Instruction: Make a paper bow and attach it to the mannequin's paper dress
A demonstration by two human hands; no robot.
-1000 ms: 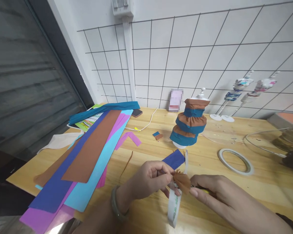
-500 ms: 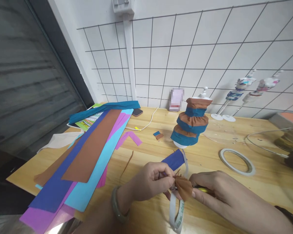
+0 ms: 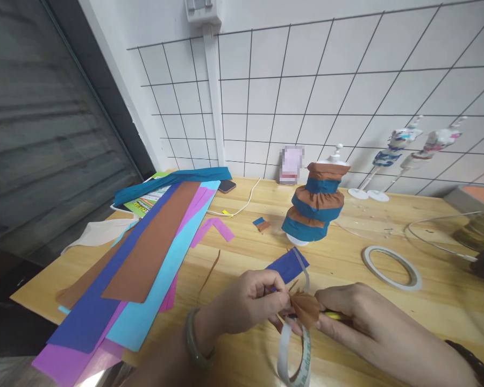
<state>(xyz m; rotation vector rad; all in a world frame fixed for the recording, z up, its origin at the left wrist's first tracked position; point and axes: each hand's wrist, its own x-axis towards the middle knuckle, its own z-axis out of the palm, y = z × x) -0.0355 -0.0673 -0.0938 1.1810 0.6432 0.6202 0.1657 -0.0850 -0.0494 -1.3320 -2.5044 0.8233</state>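
Observation:
Fingers and thumb of my left hand (image 3: 256, 298) are pinched on the gathered end of a small brown paper fan (image 3: 305, 308). My right hand (image 3: 358, 317) is closed at the fan's right side, with a yellow tool (image 3: 334, 315) in its grip; the tool's tip is hidden. A curled white tape strip with print (image 3: 305, 355) hangs below the fan. Behind my hands lies a blue paper piece (image 3: 286, 264) with a narrow pale strip across it. Farther back stands a small dress form in brown and teal paper layers (image 3: 318, 201).
Long sheets of coloured paper (image 3: 153, 258) are piled at the left. A tape roll (image 3: 392, 286) lies at the right. Two small decorated forms (image 3: 389, 156) stand by the wall. A phone (image 3: 227, 186), a white cable (image 3: 250, 198) and paper scraps (image 3: 261, 224) are at the back.
The brown fan has shifted slightly right and turned a little. The hanging tape strip has swung and opened into a wider loop. Both hands keep their hold, nearly in place.

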